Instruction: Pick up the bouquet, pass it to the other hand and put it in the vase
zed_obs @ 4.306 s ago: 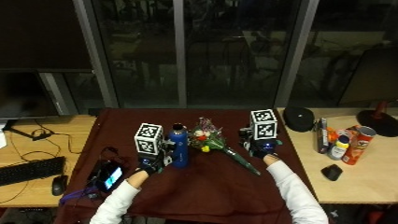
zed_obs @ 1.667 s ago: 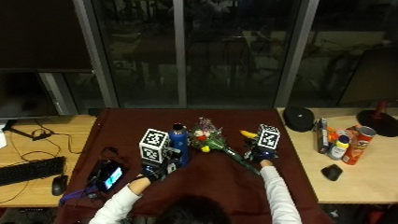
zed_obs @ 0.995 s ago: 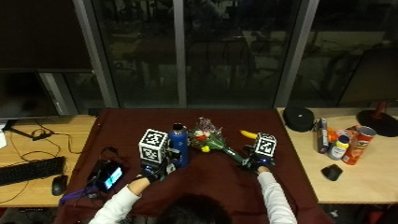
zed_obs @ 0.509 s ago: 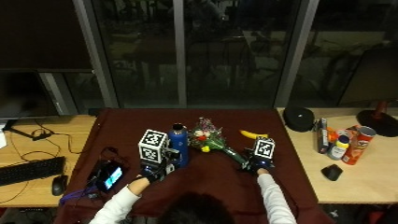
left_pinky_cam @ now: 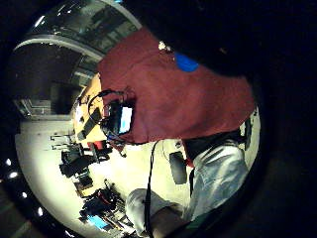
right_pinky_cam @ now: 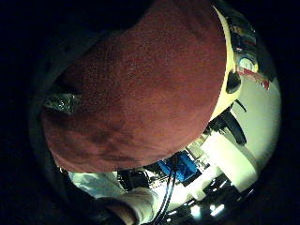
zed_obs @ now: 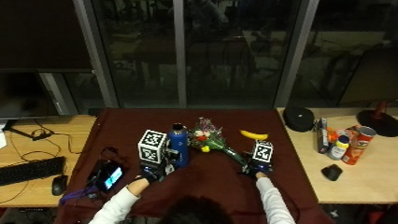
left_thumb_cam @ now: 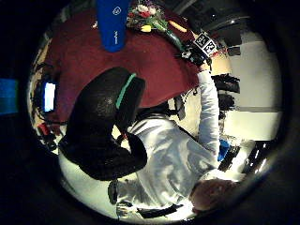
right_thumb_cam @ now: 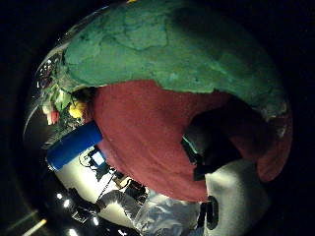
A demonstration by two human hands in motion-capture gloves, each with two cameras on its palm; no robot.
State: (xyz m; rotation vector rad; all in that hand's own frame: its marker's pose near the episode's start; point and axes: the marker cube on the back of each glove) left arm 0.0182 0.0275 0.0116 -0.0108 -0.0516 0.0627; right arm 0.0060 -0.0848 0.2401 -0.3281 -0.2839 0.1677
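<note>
- Outside view: the bouquet [zed_obs: 210, 139] lies on the dark red cloth [zed_obs: 211, 177], blooms toward the far edge and green stem end slanting toward the near right. The right hand [zed_obs: 255, 169] sits over that stem end, but the fingers are hidden under its marker, so whether they have closed on the stems cannot be told from here. The blue vase [zed_obs: 178, 148] stands upright just left of the blooms, and the left hand [zed_obs: 151, 172] rests on the cloth right beside its base. A banana [zed_obs: 255, 135] lies nearer the far edge, to the right of the bouquet.
- Left little finger side palm view: mostly cloth and a lit phone [left_pinky_cam: 119, 119] near its left edge; nothing is held.
- Left thumb side palm view: the vase [left_thumb_cam: 112, 23] stands apart from the palm, with the blooms behind it; the left hand's fingers look relaxed.
- Right little finger side palm view: bare cloth, with a scrap of green wrap [right_pinky_cam: 61, 102] at the dark rim.
- Right thumb side palm view: green wrap [right_thumb_cam: 172, 49] fills the picture, close against the palm; contact is not certain.
- Judged step: the pick-up is only starting. The next move calls for the right fingers to close round the stems and lift, before any hand-over to the left hand.
</note>
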